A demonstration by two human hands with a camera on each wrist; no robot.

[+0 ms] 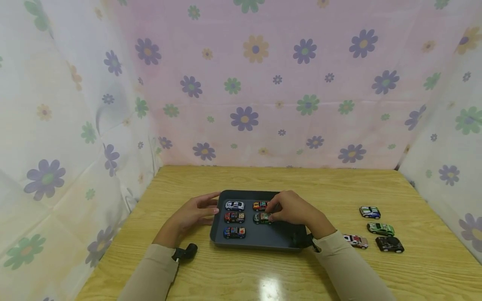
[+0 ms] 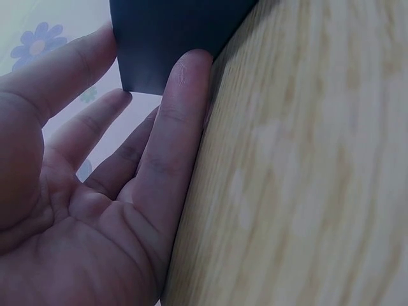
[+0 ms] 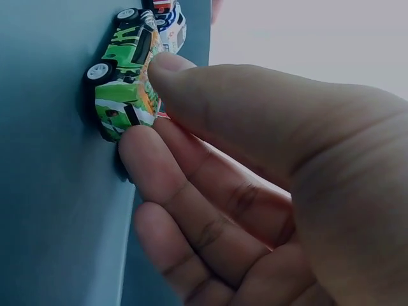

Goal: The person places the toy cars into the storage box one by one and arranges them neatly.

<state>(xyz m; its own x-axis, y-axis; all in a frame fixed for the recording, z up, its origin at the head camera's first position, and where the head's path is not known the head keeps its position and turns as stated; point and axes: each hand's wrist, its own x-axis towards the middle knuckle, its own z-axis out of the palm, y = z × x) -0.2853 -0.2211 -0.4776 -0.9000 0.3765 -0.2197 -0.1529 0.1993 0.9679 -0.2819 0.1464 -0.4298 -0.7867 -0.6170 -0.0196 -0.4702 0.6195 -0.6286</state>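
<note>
A dark grey tray (image 1: 263, 240) lies on the wooden table. My left hand (image 1: 192, 215) is at its left end, mostly straight fingers touching the outer wall. Inside the tray, my right hand (image 1: 295, 209) pinches a green toy car (image 3: 124, 89) between thumb and fingers; the car's wheels are at the tray floor. Just behind it stands a red and yellow toy car (image 1: 260, 205), partly covered by that hand. Along the left side of the tray are a white toy car (image 1: 234, 205), a red one (image 1: 234, 217) and a blue one (image 1: 234, 232), in a column.
Right of the tray on the table stand a white-and-blue toy car (image 1: 370, 212), a light green one (image 1: 380, 228), a black one (image 1: 389, 244) and a white-and-red one (image 1: 355, 241), partly behind my right sleeve. Flowered cloth (image 1: 271, 92) hangs behind and at both sides.
</note>
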